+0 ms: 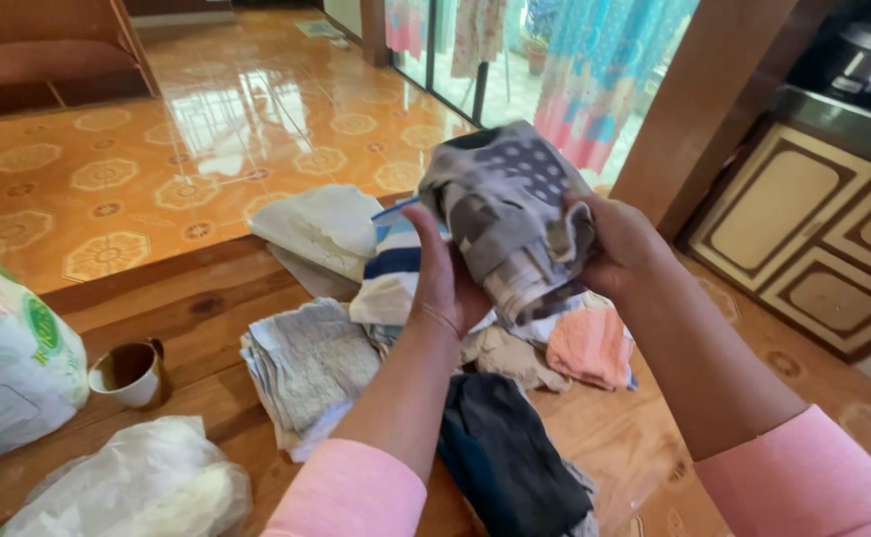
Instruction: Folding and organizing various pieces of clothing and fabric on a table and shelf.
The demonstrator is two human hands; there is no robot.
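Observation:
Both my hands hold a bunched grey cloth with pale dots (pixel 503 204) up above the wooden table (pixel 197 308). My left hand (pixel 440 278) presses its left side, and my right hand (pixel 619 244) grips its right side. Under them lies a heap of laundry: a blue and white striped cloth (pixel 391 261), a peach cloth (pixel 590 346), a beige cloth (pixel 505 355) and a dark folded garment (pixel 510 452). A folded pale grey towel (pixel 308 366) lies left of my left forearm. A white folded cloth (pixel 321 224) rests at the table's far edge.
A cup (pixel 129 373) stands at the left of the table beside a large white printed bag (pixel 8 363). A crumpled clear plastic bag (pixel 137 487) lies near the front. A cabinet (pixel 823 239) is at the right; a glossy orange tiled floor (pixel 157 149) lies beyond.

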